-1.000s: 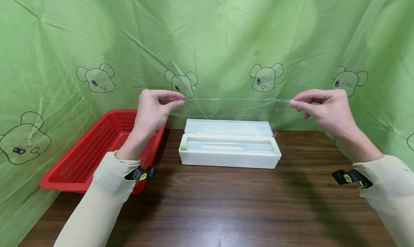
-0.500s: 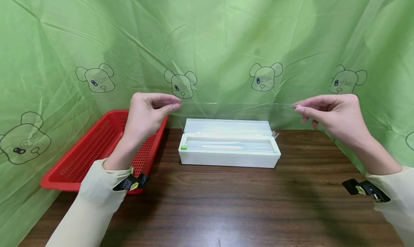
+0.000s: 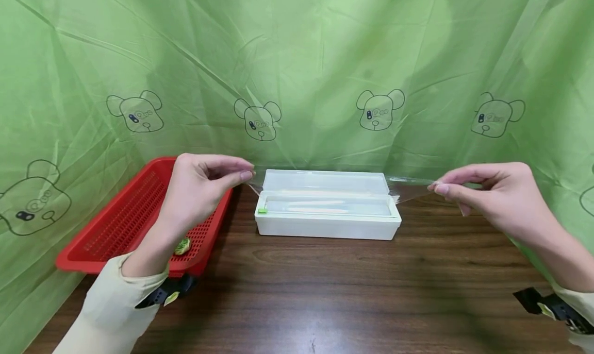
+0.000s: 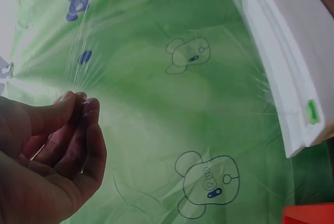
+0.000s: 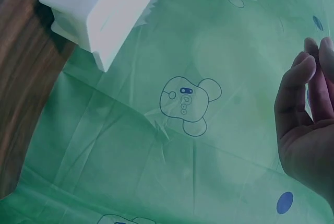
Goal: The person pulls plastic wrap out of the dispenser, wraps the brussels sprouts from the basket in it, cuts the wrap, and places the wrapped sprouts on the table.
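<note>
A clear sheet of cling film (image 3: 410, 185) stretches between both hands, above and behind a white cling film dispenser (image 3: 328, 228). My left hand (image 3: 197, 191) pinches the film's left end between thumb and fingertips. Creases in the film fan out from the pinch in the left wrist view, above the hand (image 4: 57, 156). The right end is pinched by my right hand (image 3: 498, 197), whose fingertips meet in the right wrist view. The dispenser stands on the table with its lid (image 3: 325, 181) tipped back and a roll visible inside. A small green slider (image 3: 262, 211) sits at its left front.
At the left stands a red perforated basket (image 3: 116, 235), partly behind the left forearm. A small green-and-yellow piece (image 3: 183, 246) lies inside it. Green printed cloth (image 3: 306, 45) hangs behind the brown wooden table (image 3: 315, 292).
Both hands have come down and toward me, and slightly further apart, drawing the film with them. The dispenser has stayed in place. The green-and-yellow piece in the basket now shows beside the forearm.
</note>
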### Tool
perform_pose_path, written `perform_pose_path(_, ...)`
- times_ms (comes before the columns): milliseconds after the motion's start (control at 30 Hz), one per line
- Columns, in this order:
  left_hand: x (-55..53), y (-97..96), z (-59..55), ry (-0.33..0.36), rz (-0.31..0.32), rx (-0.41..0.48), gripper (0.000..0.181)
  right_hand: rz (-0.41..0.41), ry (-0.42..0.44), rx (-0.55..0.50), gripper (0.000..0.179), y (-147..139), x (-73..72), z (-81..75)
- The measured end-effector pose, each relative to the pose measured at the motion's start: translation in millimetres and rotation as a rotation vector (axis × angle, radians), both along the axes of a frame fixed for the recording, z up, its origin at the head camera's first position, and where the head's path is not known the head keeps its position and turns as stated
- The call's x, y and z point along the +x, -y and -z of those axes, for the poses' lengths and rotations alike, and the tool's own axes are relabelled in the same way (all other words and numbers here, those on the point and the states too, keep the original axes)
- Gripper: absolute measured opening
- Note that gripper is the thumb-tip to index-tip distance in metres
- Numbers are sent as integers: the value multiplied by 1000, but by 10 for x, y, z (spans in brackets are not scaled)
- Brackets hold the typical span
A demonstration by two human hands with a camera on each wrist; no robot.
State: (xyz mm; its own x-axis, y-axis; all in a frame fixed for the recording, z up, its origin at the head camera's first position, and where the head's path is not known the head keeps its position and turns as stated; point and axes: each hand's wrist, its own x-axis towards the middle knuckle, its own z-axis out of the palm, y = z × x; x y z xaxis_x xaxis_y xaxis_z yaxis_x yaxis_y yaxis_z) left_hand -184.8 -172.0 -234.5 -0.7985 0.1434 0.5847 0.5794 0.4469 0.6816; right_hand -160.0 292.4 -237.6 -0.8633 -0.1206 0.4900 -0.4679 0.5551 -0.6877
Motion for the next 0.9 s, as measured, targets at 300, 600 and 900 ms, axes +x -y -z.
perform_pose_path(300,293,87,218,57,106,-67,18,-29,112,82,10,-94,248,235)
perform_pose_path(600,526,107,569,52,204,-149,26,-261,104,101,23,-168,385,556)
perform_pose_path(900,660,166,1027,47,326,-220,18,-486,176,69,32,-210,416,1035)
